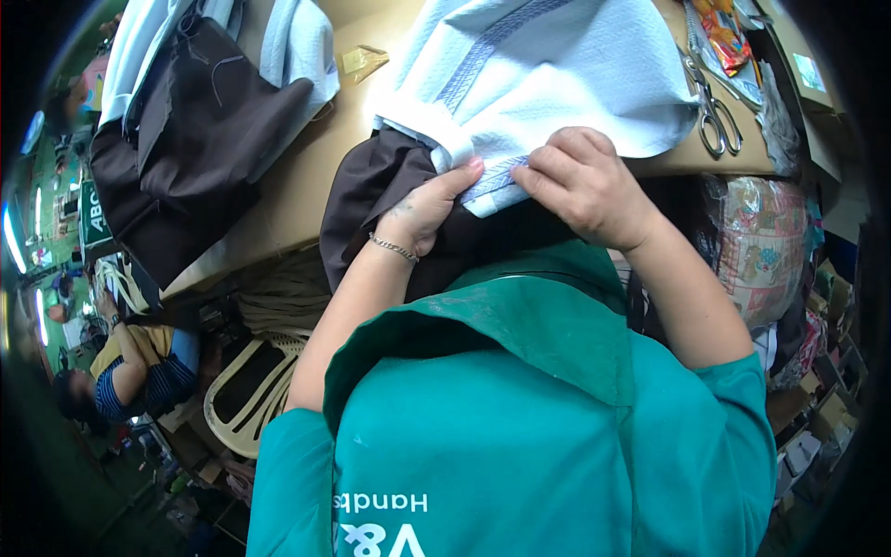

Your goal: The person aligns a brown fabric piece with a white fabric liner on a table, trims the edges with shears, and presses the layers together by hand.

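Observation:
A light-blue textured cloth (585, 84) lies over the near edge of the table, with a band of blue zigzag stitching running along it. Dark brown cloth (371, 186) is bunched at its left side and hangs toward my lap. My left hand (429, 206), wearing a chain bracelet, grips the folded edge where the pale and brown cloth meet, thumb on top. Curled fingers of my right hand (585, 186) pinch the stitched edge of the light-blue cloth just to the right. Whatever small thing may be between those fingertips is hidden.
Another brown and pale-blue piece (195, 139) drapes off the table's left side. Metal scissors (715, 121) lie at the right, near an orange packet (724, 37). A small yellowish packet (364, 61) rests behind. A plastic chair (255, 385) and a seated person (139, 367) are at left.

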`<state>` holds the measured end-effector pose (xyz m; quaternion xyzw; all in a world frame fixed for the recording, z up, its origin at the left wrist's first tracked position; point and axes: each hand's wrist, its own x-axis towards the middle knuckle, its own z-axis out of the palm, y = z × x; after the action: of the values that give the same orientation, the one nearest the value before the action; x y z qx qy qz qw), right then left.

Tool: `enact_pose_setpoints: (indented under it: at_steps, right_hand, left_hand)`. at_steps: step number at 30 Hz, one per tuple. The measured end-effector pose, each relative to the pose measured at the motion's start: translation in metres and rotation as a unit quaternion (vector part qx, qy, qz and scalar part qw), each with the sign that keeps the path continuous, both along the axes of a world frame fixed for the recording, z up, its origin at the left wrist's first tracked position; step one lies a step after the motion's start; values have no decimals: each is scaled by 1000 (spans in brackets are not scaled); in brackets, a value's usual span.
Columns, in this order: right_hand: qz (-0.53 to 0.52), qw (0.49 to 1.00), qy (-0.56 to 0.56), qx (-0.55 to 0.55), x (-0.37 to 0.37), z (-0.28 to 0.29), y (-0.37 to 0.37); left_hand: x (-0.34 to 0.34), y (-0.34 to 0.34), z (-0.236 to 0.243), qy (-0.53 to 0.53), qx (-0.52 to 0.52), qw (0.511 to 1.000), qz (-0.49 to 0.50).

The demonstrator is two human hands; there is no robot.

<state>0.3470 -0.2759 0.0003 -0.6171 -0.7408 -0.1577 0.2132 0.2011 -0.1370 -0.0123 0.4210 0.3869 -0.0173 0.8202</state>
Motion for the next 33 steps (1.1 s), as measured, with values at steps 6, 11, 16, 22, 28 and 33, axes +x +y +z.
enact_pose_setpoints:
  at_steps: [6, 11, 16, 22, 28, 33]
  right_hand:
    - [-10, 999, 0, -48, 7, 7, 11]
    - [-81, 994, 47, -52, -2, 0, 2]
    - [-93, 994, 18, -57, -2, 3, 5]
    - [-51, 998, -5, -44, 7, 6, 4]
    - [-78, 996, -11, -43, 4, -17, -5]
    - [-96, 994, 27, -54, -1, -23, -5]
  left_hand:
    - [-6, -6, -17, -65, 70, 995, 20]
    - [-6, -15, -4, -9, 501, 861, -91]
    - [-3, -8, -10, -146, 226, 963, -6]
    - [7, -9, 13, -73, 71, 994, -40]
    - [8, -5, 14, 107, 491, 850, -158]
    - [0, 16, -18, 85, 460, 870, -157]
